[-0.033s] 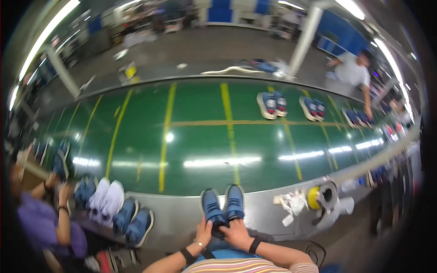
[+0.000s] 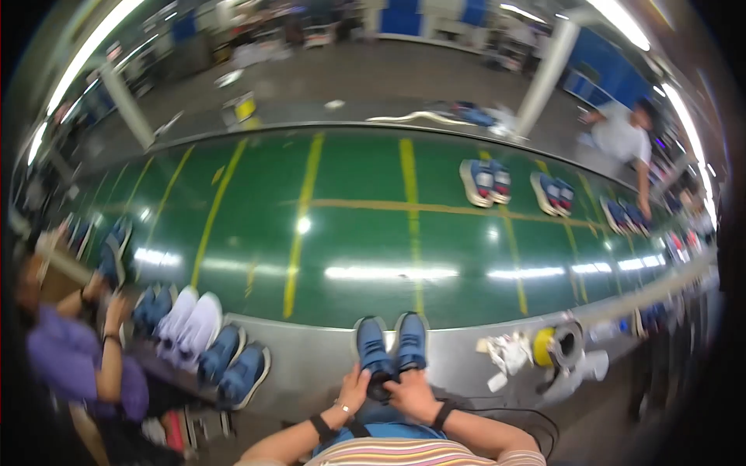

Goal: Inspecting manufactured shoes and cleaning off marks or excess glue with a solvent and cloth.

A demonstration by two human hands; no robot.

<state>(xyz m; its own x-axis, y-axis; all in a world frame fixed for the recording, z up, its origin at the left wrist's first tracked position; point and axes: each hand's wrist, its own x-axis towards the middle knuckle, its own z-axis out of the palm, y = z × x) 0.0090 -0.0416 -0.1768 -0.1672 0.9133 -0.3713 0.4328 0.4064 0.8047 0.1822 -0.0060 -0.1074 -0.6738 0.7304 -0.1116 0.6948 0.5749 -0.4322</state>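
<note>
Two blue shoes with light soles stand side by side on the metal ledge before me, toes pointing away. My left hand (image 2: 354, 391) grips the left blue shoe (image 2: 373, 346) by the side of its heel end. At the dark opening of that shoe, the thumb of my right hand (image 2: 415, 396) reaches across. Its other fingers are closed at the heel end of the right blue shoe (image 2: 410, 342). My hands partly hide both heels, so the exact finger contact is unclear.
Beyond the ledge (image 2: 299, 353) lies a green belt (image 2: 357, 241) with yellow lines. Blue pairs (image 2: 483, 182) stand on its far side. White shoes (image 2: 200, 330) and more blue shoes (image 2: 245, 377) are at left, near a co-worker in purple (image 2: 85, 365). Crumpled paper (image 2: 509, 353) and a yellow-rimmed roll (image 2: 556, 344) are at right.
The whole scene has shifted slightly to the right in the picture. My hands stay at the heel ends of the same two shoes.
</note>
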